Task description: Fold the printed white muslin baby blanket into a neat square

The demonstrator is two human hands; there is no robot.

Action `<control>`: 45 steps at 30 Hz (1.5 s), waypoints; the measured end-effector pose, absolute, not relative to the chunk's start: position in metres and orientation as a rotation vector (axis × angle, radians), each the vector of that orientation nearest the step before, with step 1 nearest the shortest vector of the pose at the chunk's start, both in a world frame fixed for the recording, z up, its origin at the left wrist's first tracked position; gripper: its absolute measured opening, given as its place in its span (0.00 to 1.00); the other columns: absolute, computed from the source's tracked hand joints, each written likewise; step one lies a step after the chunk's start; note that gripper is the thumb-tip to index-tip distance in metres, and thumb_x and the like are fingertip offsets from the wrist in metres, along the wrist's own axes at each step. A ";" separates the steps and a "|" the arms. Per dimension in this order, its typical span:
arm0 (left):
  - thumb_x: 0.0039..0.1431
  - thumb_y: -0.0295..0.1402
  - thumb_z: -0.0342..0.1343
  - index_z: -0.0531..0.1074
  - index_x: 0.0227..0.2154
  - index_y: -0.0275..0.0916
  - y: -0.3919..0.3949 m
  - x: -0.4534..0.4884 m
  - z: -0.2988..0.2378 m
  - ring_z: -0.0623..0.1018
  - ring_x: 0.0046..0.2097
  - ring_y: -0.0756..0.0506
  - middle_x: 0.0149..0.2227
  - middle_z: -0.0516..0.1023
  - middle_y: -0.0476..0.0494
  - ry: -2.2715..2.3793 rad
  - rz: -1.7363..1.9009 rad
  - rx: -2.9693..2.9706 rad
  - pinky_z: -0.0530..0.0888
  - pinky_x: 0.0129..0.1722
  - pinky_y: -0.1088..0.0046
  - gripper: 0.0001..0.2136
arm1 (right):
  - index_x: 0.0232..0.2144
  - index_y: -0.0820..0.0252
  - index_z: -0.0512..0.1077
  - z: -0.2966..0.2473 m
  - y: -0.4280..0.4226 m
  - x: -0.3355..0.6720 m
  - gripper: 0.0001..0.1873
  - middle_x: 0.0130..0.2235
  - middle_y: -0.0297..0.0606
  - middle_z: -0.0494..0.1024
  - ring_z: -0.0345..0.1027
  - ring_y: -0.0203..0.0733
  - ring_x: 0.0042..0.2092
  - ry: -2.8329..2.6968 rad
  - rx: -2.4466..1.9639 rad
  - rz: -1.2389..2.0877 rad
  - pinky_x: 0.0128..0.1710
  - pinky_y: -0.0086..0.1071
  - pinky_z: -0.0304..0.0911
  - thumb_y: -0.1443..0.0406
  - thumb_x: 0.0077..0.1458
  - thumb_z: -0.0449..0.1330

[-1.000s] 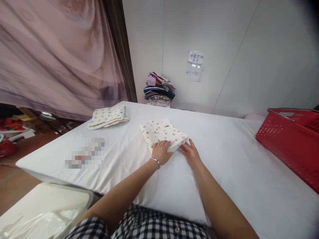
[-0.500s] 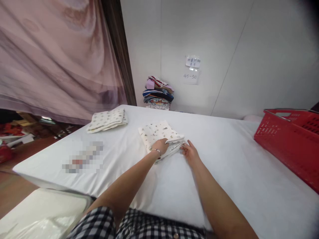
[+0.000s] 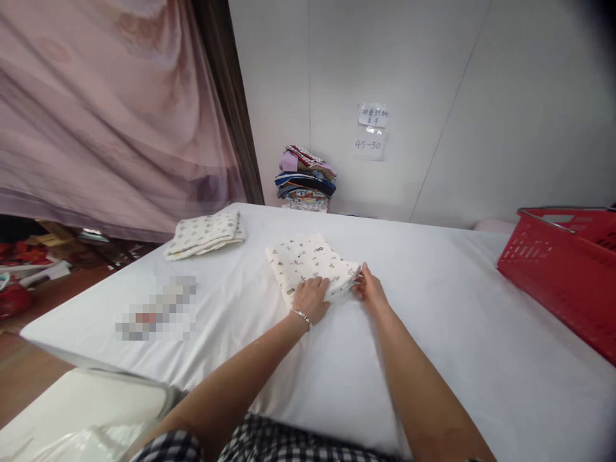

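A folded white cloth point(image 3: 301, 256) with a small scattered print lies in the middle of the white-covered table point(image 3: 447, 308). My left hand point(image 3: 312, 298), with a bracelet at the wrist, rests flat on the cloth's near edge, fingers stretched out over it. At the cloth's right corner, my right hand point(image 3: 369, 287) pinches the layered edge between thumb and fingers; some fingertips are hidden by the fabric. A second folded cloth point(image 3: 206, 234), white with grey spots, lies at the table's far left.
A red plastic basket point(image 3: 553, 276) stands on the right side. Behind the table is a stack of folded fabrics point(image 3: 305, 179) against the wall. A pixelated item point(image 3: 158, 311) lies on the left. A pink curtain point(image 3: 110, 115) hangs at the left.
My left hand has let go of the folded edge and now lies flat on top of the cloth. The near flap is down. My right hand stays at the right corner.
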State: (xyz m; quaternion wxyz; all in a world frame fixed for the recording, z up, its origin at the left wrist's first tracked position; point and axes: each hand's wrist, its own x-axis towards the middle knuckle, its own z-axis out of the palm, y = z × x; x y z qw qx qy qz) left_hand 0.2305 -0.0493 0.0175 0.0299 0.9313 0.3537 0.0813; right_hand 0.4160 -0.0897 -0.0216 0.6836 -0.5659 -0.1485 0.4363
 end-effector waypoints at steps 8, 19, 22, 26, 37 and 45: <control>0.53 0.31 0.54 0.66 0.47 0.43 -0.054 0.183 0.004 0.65 0.54 0.42 0.51 0.69 0.42 1.139 0.569 2.855 0.63 0.51 0.61 0.16 | 0.30 0.62 0.69 -0.020 -0.087 0.418 0.23 0.24 0.33 0.70 0.60 0.28 0.18 -0.410 -1.348 0.986 0.11 0.22 0.42 0.47 0.43 0.60; 0.52 0.25 0.51 0.69 0.45 0.41 -0.054 0.147 -0.003 0.69 0.52 0.43 0.49 0.73 0.44 1.271 0.634 2.759 0.73 0.44 0.67 0.16 | 0.31 0.61 0.67 -0.006 -0.088 0.404 0.10 0.23 0.33 0.70 0.58 0.28 0.16 -0.538 -1.404 1.085 0.10 0.21 0.41 0.62 0.44 0.58; 0.50 0.22 0.51 0.69 0.44 0.41 -0.057 0.144 -0.009 0.66 0.55 0.44 0.50 0.71 0.45 1.253 0.622 2.777 0.73 0.46 0.67 0.18 | 0.33 0.62 0.69 -0.006 -0.091 0.406 0.12 0.23 0.33 0.71 0.58 0.29 0.14 -0.568 -1.516 1.116 0.10 0.21 0.39 0.65 0.42 0.58; 0.51 0.23 0.49 0.69 0.44 0.42 -0.059 0.147 -0.007 0.66 0.55 0.44 0.51 0.70 0.45 1.305 0.658 2.726 0.75 0.42 0.68 0.18 | 0.34 0.61 0.70 -0.003 -0.095 0.411 0.13 0.25 0.35 0.73 0.59 0.28 0.14 -0.620 -1.607 1.099 0.10 0.21 0.41 0.67 0.42 0.59; 0.51 0.26 0.50 0.67 0.42 0.42 -0.066 0.149 -0.005 0.61 0.58 0.42 0.54 0.65 0.42 1.420 0.629 2.595 0.74 0.44 0.65 0.14 | 0.37 0.61 0.70 -0.003 -0.099 0.416 0.20 0.28 0.42 0.77 0.65 0.33 0.18 -0.615 -1.572 1.256 0.11 0.22 0.50 0.51 0.49 0.57; 0.50 0.24 0.48 0.67 0.42 0.42 -0.055 0.144 -0.003 0.62 0.57 0.43 0.54 0.67 0.46 1.520 0.625 2.570 0.74 0.44 0.66 0.15 | 0.35 0.62 0.69 -0.005 -0.100 0.410 0.14 0.27 0.41 0.77 0.66 0.33 0.18 -0.732 -1.644 1.298 0.12 0.22 0.49 0.58 0.50 0.58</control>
